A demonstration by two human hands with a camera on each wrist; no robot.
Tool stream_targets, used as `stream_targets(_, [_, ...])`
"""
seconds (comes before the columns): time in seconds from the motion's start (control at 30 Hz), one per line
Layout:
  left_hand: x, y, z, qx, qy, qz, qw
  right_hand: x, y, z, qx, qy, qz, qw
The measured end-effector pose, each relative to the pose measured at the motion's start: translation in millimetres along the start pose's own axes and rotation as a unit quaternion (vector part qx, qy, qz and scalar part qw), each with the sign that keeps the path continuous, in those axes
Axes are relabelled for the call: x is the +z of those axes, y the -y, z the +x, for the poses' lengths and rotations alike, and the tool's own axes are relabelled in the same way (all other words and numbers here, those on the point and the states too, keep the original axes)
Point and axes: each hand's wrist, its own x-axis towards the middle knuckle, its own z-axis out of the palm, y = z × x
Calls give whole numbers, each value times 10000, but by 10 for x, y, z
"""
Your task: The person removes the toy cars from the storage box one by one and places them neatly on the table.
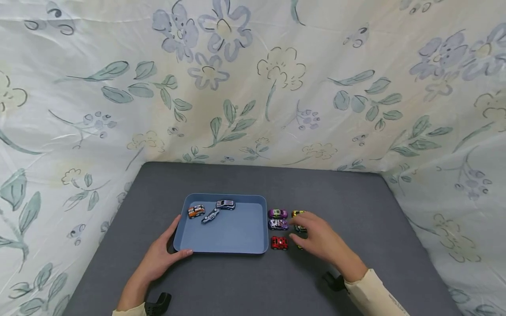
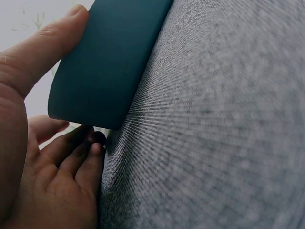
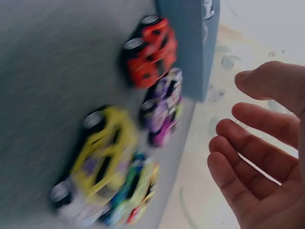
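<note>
My left hand [image 1: 158, 259] holds the near left corner of a shallow blue tray [image 1: 233, 232], fingers along its left side and thumb at the near edge. In the left wrist view the thumb touches the wall of the tray [image 2: 105, 67]. An orange toy car [image 1: 196, 211], a dark-and-silver toy car [image 1: 225, 205] and a pale slim toy car [image 1: 210, 216] lie inside. My right hand [image 1: 322, 239] hovers above the toy cars right of the tray, fingers loosely bent around nothing. It partly hides some yellow cars; a yellow car [image 3: 105, 152] shows in the right wrist view.
Beside the tray's right wall stand a purple toy car [image 1: 278, 213], a purple-and-white one [image 1: 278, 224] and a red one [image 1: 279, 243]. Everything rests on a grey cloth-covered table [image 1: 237, 285]. A floral curtain [image 1: 253, 109] closes off the back and sides.
</note>
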Motion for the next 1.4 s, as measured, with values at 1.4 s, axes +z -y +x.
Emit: stream_targets(1.4, [-32,9,15,45,29,-7,10000,246,810,1428,-1339,393,311,9897])
